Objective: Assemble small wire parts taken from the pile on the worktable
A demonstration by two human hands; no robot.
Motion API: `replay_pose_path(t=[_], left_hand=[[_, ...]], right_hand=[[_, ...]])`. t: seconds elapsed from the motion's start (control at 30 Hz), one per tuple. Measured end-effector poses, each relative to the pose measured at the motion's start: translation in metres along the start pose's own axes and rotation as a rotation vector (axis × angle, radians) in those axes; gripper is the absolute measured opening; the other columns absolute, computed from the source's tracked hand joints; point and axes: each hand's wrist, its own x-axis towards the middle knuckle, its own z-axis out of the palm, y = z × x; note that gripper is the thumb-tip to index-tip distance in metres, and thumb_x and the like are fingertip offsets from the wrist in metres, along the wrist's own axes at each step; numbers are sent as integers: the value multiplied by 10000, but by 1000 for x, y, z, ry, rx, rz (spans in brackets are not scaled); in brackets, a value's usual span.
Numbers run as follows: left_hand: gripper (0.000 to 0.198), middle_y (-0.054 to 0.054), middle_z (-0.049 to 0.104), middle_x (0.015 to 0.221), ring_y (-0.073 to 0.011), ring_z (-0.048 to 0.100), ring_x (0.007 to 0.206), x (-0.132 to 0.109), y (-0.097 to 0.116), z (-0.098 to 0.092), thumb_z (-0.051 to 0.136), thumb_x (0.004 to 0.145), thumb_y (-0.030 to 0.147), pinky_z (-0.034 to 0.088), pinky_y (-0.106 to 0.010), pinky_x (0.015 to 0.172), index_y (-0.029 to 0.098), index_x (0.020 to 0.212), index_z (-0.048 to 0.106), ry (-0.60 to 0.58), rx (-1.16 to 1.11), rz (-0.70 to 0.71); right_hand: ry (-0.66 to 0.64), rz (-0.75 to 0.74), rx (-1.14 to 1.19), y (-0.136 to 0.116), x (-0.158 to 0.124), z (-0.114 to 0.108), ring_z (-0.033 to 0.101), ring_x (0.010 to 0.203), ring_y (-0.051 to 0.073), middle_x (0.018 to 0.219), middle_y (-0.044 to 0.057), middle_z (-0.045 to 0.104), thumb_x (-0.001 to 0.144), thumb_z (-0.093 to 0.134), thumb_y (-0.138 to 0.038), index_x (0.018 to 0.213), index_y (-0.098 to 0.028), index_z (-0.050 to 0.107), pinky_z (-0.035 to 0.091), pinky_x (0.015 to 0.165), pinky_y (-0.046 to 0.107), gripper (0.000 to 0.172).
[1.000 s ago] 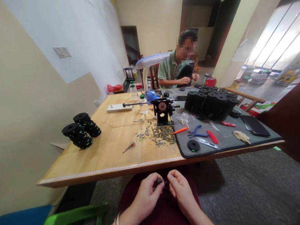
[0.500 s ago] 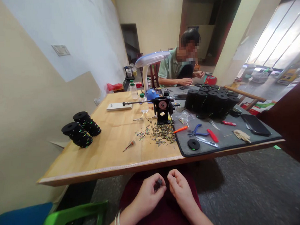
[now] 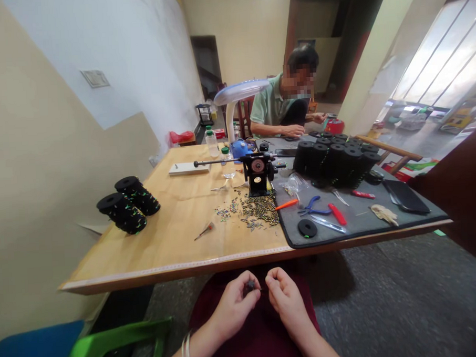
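My left hand (image 3: 232, 305) is curled over my lap, below the table edge, pinching a small dark part (image 3: 250, 287) between thumb and fingers. My right hand (image 3: 285, 297) sits right beside it, fingers pinched close to the same part; what they grip is too small to make out. Both hands rest above dark red cloth (image 3: 264, 335) on my lap. A bangle (image 3: 185, 352) circles my left wrist.
The wooden table (image 3: 173, 244) carries two black spools (image 3: 127, 203), a black winding device (image 3: 258, 173), a pile of small metal pieces (image 3: 259, 209), a grey mat (image 3: 362, 220) with pliers (image 3: 312, 207) and several black spools (image 3: 335, 161). A person sits at the far end. A green chair (image 3: 115, 347) is at lower left.
My two hands drew slightly apart and came back together around the small dark part. The view shifted a little upward.
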Motion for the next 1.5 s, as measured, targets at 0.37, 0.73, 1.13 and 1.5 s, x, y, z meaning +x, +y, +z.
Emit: replay_pose_path(t=[0.37, 0.73, 1.13, 1.5], left_hand=[[113, 34, 479, 601, -115, 404, 573, 3, -8, 2, 542, 783, 222, 346, -218, 554, 167, 685, 555, 53, 110, 73], [141, 28, 528, 652, -116, 446, 591, 2, -5, -3, 578, 798, 287, 372, -221, 583, 160, 849, 613, 129, 63, 55], [168, 11, 553, 711, -124, 466, 609, 5, -6, -7, 559, 812, 333, 375, -219, 572, 173, 842, 599, 218, 19, 74], [168, 62, 436, 526, -104, 361, 516, 9, -13, -27, 651, 688, 300, 289, -222, 516, 152, 760, 680, 137, 110, -108]], right_hand=[[-45, -17, -29, 1, -1, 1, 180, 357, 35, 436, -143, 269, 764, 587, -537, 724, -212, 423, 113, 341, 166, 366], [-84, -14, -125, -6, -3, -1, 211, 407, 53, 485, -119, 304, 790, 563, -460, 770, -187, 484, 150, 391, 192, 285], [-77, -114, -345, -12, -7, -2, 249, 483, 78, 503, -85, 320, 665, 472, -185, 579, -196, 425, 202, 461, 222, 99], [-24, 28, 21, -5, -8, -7, 210, 360, 47, 395, -124, 360, 738, 545, -294, 661, -207, 450, 127, 370, 184, 151]])
